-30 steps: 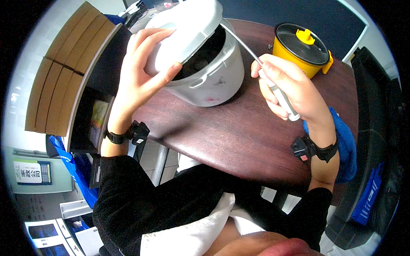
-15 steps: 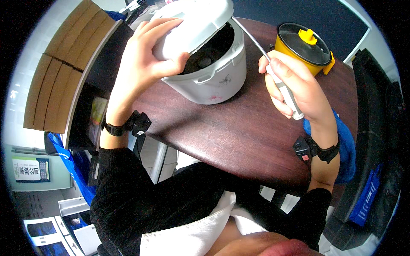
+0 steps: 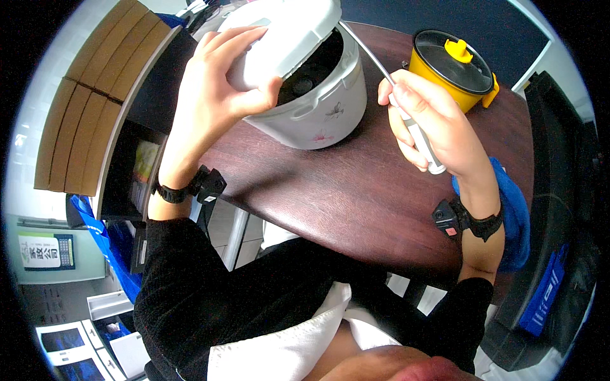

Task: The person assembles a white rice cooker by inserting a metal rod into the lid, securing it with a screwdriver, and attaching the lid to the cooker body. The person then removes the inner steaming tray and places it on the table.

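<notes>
Gripping the white lid (image 3: pixel 286 32) of the rice cooker (image 3: pixel 314 105), the left hand (image 3: pixel 213 95) had its fingers (image 3: pixel 232 41) spread over the top and the thumb hooked under the front rim, holding the lid partly raised. The cooker stood at the far left of the dark wooden bench (image 3: pixel 343 197), its dark inside showing under the lid.

The right hand (image 3: pixel 432 124) was clenched around the pale handle of a screwdriver (image 3: pixel 406 120), whose thin shaft ran up and left to the lid's edge near the hinge side.

The cooker looked like hard, smooth plastic, probably light for its bulk and apt to slide on the polished bench, so a hold on the lid rim with the thumb beneath seemed the steadying grip. The lid appeared stiff but likely to crack if levered hard. The screwdriver seemed rigid and slim; it was best held by the handle, as it was held here.

A yellow pot (image 3: pixel 452 66) with a dark lid stood on the far right, apart from the cooker. A blue cloth (image 3: pixel 508 209) lay at the bench's right edge.
</notes>
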{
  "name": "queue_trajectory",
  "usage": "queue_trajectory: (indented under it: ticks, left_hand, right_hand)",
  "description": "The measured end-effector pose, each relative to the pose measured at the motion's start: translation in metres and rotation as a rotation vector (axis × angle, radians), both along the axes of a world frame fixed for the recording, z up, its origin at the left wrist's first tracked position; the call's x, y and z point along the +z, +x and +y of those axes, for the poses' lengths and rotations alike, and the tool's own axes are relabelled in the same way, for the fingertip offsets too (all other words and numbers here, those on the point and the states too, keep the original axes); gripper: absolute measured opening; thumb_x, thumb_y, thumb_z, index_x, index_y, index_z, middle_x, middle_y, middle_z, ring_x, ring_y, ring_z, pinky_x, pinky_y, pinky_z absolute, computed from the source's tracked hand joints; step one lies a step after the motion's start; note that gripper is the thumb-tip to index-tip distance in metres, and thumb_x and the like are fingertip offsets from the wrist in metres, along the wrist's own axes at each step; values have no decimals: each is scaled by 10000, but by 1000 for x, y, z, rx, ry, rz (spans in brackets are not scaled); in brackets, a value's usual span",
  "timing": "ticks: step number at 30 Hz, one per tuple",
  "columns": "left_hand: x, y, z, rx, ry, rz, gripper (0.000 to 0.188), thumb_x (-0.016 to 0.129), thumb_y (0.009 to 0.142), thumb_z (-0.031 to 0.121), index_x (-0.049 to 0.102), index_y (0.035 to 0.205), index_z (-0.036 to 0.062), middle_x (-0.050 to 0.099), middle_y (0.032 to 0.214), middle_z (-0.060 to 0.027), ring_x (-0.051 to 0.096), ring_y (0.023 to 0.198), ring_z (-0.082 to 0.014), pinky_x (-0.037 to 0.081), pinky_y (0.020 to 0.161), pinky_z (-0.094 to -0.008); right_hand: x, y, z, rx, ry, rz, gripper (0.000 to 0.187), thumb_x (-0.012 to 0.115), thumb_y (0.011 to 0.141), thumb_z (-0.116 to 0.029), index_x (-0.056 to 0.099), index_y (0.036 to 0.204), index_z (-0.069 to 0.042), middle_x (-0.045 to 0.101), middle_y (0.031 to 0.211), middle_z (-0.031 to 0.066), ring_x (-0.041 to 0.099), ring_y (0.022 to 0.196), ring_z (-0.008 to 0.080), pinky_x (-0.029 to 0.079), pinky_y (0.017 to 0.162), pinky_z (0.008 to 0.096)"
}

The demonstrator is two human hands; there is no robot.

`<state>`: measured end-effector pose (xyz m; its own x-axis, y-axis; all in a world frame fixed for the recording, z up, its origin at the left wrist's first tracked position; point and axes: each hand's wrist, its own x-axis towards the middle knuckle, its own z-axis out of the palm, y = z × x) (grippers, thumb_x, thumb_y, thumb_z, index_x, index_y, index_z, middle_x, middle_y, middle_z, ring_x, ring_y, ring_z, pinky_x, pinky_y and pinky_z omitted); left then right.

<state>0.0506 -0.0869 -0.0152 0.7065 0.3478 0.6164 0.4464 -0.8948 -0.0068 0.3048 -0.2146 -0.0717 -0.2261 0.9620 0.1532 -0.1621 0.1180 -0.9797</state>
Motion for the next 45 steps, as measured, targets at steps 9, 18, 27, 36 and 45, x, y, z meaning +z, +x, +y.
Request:
queue_trajectory:
  ticks: [9, 18, 27, 36, 45]
  left_hand:
    - [0, 2, 11, -69, -83, -53, 659, 696, 729, 498, 623, 1154, 0, 605, 1149, -172, 561, 1040, -290, 460, 903, -383]
    - [-3, 5, 8, -37, -75, 4, 637, 758, 691, 411, 619, 1152, -6, 610, 1100, -160, 579, 1000, -290, 477, 875, -362]
    - [2, -5, 10, -79, -18, -19, 632, 705, 712, 451, 614, 1142, -4, 611, 1091, -157, 556, 1023, -285, 461, 880, -378]
    - [6, 9, 3, -95, -6, -81, 593, 720, 689, 388, 621, 1134, 9, 634, 1014, -187, 612, 912, -290, 486, 813, -367]
    - [3, 8, 14, -199, -5, -154, 542, 737, 680, 347, 650, 1067, -22, 655, 999, -166, 617, 902, -278, 485, 806, -347]
  right_hand:
    - [-2, 2, 0, -28, 27, -2, 294, 383, 1021, -311, 487, 972, -41, 482, 541, 24, 438, 350, 81, 322, 320, 202]
    - [-7, 2, -1, 11, -3, 31, 279, 378, 1024, -291, 481, 961, -40, 481, 548, 25, 438, 350, 83, 327, 319, 206]
    - [-1, -1, -2, 48, 15, 21, 270, 382, 1025, -281, 483, 985, -34, 485, 566, 25, 440, 363, 82, 333, 327, 206]
    - [4, 8, -8, -48, 24, -61, 275, 400, 1022, -280, 498, 1016, -22, 481, 581, 16, 425, 369, 76, 342, 346, 201]
    - [5, 26, -1, -18, -8, -114, 279, 421, 1012, -282, 521, 1018, -22, 469, 571, 3, 422, 374, 69, 344, 350, 203]
